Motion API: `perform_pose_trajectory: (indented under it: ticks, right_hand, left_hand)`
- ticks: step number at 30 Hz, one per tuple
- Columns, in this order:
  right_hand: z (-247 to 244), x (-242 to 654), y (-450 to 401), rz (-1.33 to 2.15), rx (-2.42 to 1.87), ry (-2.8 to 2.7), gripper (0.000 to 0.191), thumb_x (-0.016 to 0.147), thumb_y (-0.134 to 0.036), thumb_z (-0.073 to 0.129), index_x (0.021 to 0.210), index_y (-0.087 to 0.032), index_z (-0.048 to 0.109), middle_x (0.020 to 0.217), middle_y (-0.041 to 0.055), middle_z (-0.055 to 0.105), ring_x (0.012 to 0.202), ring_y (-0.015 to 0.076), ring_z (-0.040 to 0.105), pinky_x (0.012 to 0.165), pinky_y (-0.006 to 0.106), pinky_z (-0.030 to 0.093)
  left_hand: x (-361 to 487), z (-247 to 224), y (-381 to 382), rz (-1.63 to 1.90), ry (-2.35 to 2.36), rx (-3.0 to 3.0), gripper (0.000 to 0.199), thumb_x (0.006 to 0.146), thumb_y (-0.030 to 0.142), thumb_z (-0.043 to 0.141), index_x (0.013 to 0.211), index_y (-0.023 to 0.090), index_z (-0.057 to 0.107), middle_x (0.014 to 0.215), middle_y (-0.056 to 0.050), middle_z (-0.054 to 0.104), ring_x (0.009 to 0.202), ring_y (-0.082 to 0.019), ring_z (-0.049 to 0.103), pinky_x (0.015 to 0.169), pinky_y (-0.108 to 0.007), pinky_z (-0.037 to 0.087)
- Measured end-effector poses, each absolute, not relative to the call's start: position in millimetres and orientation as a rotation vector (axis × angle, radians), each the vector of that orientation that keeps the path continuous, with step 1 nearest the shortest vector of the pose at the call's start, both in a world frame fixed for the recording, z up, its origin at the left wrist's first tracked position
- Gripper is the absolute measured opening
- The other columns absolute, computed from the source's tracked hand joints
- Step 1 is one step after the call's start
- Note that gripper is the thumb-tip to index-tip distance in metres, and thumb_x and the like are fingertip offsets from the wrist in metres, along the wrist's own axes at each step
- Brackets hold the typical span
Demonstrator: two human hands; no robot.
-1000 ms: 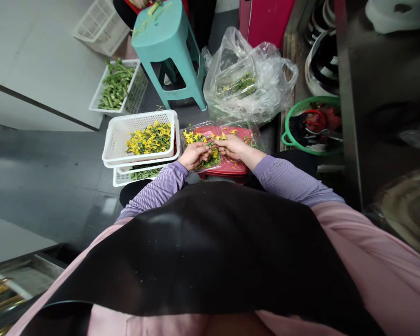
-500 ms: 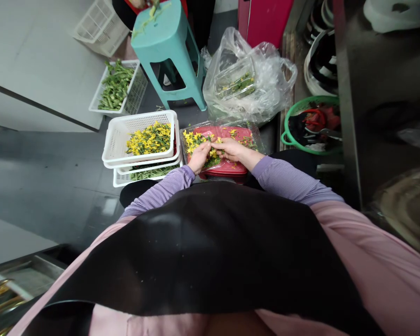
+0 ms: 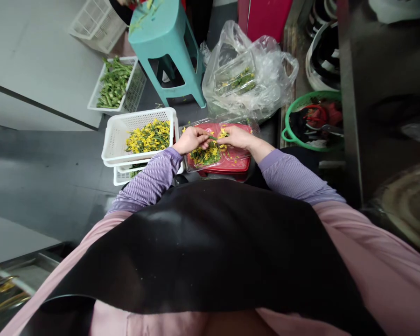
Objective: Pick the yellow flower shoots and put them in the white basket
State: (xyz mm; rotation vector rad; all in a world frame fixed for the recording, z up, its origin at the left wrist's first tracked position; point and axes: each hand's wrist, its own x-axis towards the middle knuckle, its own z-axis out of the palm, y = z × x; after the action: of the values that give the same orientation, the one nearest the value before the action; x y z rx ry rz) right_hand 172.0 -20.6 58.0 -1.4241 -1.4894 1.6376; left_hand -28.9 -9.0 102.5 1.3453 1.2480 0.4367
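Observation:
Over a clear plastic box [image 3: 192, 166] my two hands meet around a green stem with yellow blossoms [image 3: 214, 138]. My left hand [image 3: 192, 140] pinches the stem's left end. My right hand [image 3: 236, 138] is closed on its flowered end, with yellow petals showing at the fingertips. Yellow flowers and green bits lie in the left part of the box, below my hands. The box rests on a red stool [image 3: 236, 169]. To the left, a white basket [image 3: 117, 135] holds a heap of yellow flowers [image 3: 150, 136].
A turquoise stool [image 3: 157, 32] stands ahead, with a person's hand at its far edge. Behind the box sits a clear plastic bag [image 3: 269, 70] with another clear box inside. A green basin [image 3: 290, 133] is at right. A white basket of green stems [image 3: 115, 84] stands left.
My left hand has moved up and left and the gap between my hands is wider, with a green stem now stretched between them. The view has shifted slightly.

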Motion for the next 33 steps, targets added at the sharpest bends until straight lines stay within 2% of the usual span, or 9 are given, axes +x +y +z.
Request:
perform_pose_trajectory:
  ticks: [6, 9, 12, 15, 19, 22, 25, 29, 33]
  right_hand:
    - [74.5, 174.0, -26.3, 1.844, -1.349, -1.371, 0.026, 0.077, -0.010, 0.074, 0.070, -0.016, 0.050, 0.053, -0.0038, 0.046, 0.045, 0.0070, 0.038, 0.043, 0.020, 0.023]
    - [76.7, 175.7, -25.1, 1.934, -1.191, -1.054, 0.020, 0.079, -0.009, 0.069, 0.078, -0.016, 0.050, 0.054, -0.0053, 0.044, 0.042, 0.0048, 0.031, 0.041, 0.018, 0.019]
    - [76.7, 179.2, -20.0, 1.936, -1.133, -0.791, 0.009, 0.082, -0.009, 0.058, 0.083, -0.015, 0.052, 0.055, -0.0047, 0.044, 0.041, 0.0043, 0.028, 0.039, 0.017, 0.016]
    - [77.0, 181.0, -16.3, 1.985, -1.072, -0.630, 0.003, 0.084, -0.014, 0.053, 0.082, -0.015, 0.051, 0.057, -0.0029, 0.046, 0.043, 0.0057, 0.034, 0.038, 0.017, 0.019]
    - [75.1, 179.0, -16.1, 1.969, -1.082, -0.573, 0.013, 0.087, -0.019, 0.057, 0.079, -0.016, 0.048, 0.060, -0.0025, 0.049, 0.048, 0.0071, 0.043, 0.039, 0.017, 0.025]
    - [71.1, 176.8, -16.4, 1.916, -1.146, -0.637, 0.018, 0.085, -0.018, 0.066, 0.079, -0.016, 0.050, 0.059, -0.0028, 0.050, 0.050, 0.0074, 0.047, 0.039, 0.017, 0.026]
    - [67.4, 173.9, -16.8, 1.873, -1.216, -0.702, 0.021, 0.083, -0.013, 0.069, 0.076, -0.016, 0.050, 0.055, -0.0036, 0.049, 0.047, 0.0071, 0.045, 0.038, 0.017, 0.027]
    - [64.7, 164.7, -21.1, 1.862, -1.366, -0.802, 0.015, 0.085, -0.007, 0.065, 0.075, -0.014, 0.055, 0.056, -0.0011, 0.053, 0.042, 0.0071, 0.044, 0.037, 0.019, 0.029]
    - [56.1, 151.0, -27.8, 1.816, -1.368, -0.941, 0.009, 0.083, -0.005, 0.065, 0.078, -0.012, 0.060, 0.056, -0.0014, 0.055, 0.041, 0.0061, 0.042, 0.038, 0.019, 0.030]
  left_hand:
    - [-34.0, 85.9, -2.5, 0.399, 1.247, 1.497, 0.013, 0.085, 0.013, 0.057, 0.084, 0.007, 0.069, 0.071, -0.008, 0.066, 0.058, -0.014, 0.062, 0.064, -0.029, 0.055]
    - [-39.8, 60.2, 6.9, 0.331, 1.346, 1.811, 0.023, 0.082, 0.008, 0.052, 0.094, 0.008, 0.072, 0.096, -0.014, 0.070, 0.084, -0.020, 0.067, 0.083, -0.035, 0.055]
    - [-38.8, 34.8, 13.2, 0.076, 1.311, 2.311, 0.038, 0.079, 0.004, 0.054, 0.109, 0.015, 0.074, 0.126, -0.014, 0.062, 0.117, -0.027, 0.056, 0.102, -0.043, 0.043]
    - [-28.8, 17.6, 13.8, -0.214, 1.141, 2.633, 0.039, 0.085, 0.008, 0.052, 0.117, 0.019, 0.072, 0.131, -0.015, 0.060, 0.124, -0.031, 0.049, 0.105, -0.049, 0.037]
    - [-19.9, 9.0, 17.5, -0.433, 1.110, 2.740, 0.033, 0.090, 0.010, 0.046, 0.112, 0.009, 0.071, 0.115, -0.021, 0.066, 0.118, -0.031, 0.053, 0.101, -0.048, 0.037]
    - [-28.0, 11.8, 24.8, -0.436, 1.140, 2.662, 0.031, 0.087, 0.011, 0.052, 0.111, 0.011, 0.071, 0.115, -0.018, 0.067, 0.116, -0.028, 0.055, 0.100, -0.042, 0.039]
    - [-40.6, 22.9, 26.9, -0.250, 1.282, 2.436, 0.023, 0.085, 0.016, 0.059, 0.103, 0.013, 0.072, 0.106, -0.012, 0.069, 0.106, -0.024, 0.061, 0.096, -0.034, 0.044]
    - [-45.0, 47.9, 10.2, 0.122, 1.480, 1.683, 0.017, 0.089, 0.013, 0.055, 0.076, 0.009, 0.064, 0.074, -0.007, 0.065, 0.069, -0.016, 0.062, 0.076, -0.030, 0.051]
    - [-34.6, 69.5, -18.0, 0.395, 1.377, 1.002, 0.021, 0.090, 0.004, 0.051, 0.070, 0.008, 0.055, 0.072, -0.006, 0.064, 0.052, -0.007, 0.057, 0.060, -0.023, 0.052]
